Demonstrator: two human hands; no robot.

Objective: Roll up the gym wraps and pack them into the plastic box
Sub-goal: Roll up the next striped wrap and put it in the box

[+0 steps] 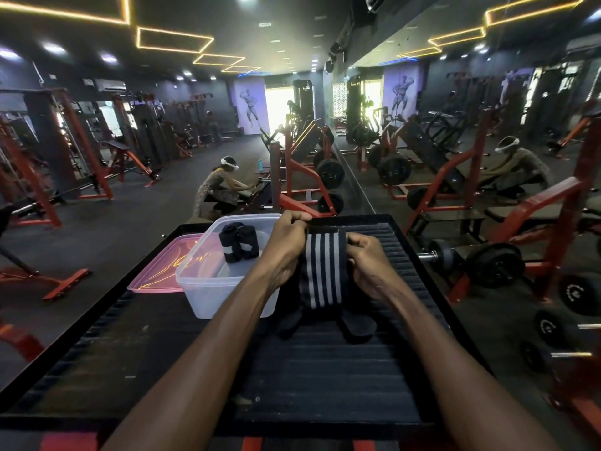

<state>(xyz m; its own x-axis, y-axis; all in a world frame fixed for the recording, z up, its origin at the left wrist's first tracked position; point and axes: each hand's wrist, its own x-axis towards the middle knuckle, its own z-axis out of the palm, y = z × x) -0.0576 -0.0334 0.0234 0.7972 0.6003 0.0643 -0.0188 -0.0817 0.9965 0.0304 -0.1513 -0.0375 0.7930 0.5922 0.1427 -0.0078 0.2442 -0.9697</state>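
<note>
A black gym wrap with white stripes (322,271) is stretched upright between my hands above the black ribbed platform (325,369). My left hand (287,244) pinches its top left edge, and my right hand (366,260) grips its right edge. The wrap's lower end lies on the platform among other black wrap pieces (357,327). A clear plastic box (208,281) stands to the left of my hands. Two rolled black wraps (239,245) sit inside it.
A pink lid (159,271) lies left of the box on the platform. A dumbbell (442,253) and weight plates (494,265) sit on the floor to the right. A person crouches by a red machine further back. A mirror wall runs along the right.
</note>
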